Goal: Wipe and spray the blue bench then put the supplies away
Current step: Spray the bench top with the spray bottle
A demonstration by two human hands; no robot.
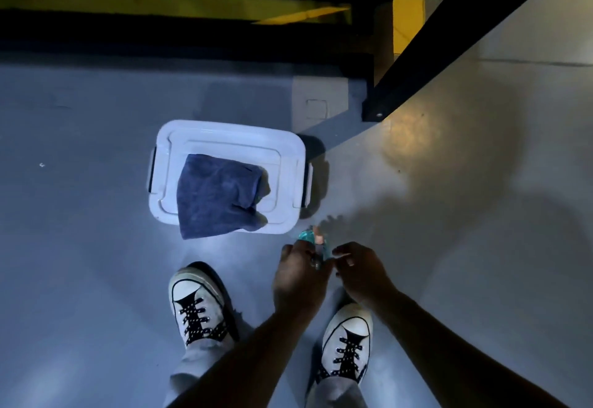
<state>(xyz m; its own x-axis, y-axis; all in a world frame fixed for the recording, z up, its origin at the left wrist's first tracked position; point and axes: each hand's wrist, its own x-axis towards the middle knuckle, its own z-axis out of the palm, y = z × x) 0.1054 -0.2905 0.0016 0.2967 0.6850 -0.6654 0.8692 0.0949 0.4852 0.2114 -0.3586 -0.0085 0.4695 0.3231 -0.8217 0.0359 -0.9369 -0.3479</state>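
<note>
The view looks straight down at a smooth grey floor (80, 263), dim and bluish, with a warm patch of light to the right. On it sits a white lidded box (224, 138) with dark side latches, and a blue cloth (218, 194) lies on the lid, one corner hanging over the near edge. Beyond the box run black and yellow bands (160, 3) of a low structure, and a black beam (407, 64) slants down to the floor at the right.

Near the box's right corner, above two white sneakers (195, 305), the left hand (300, 282) curls its fingers round a teal spray bottle (313, 242), mostly hidden. The right hand (362, 271) is just beside it, fingers bent toward the bottle; whether it grips anything cannot be told.
</note>
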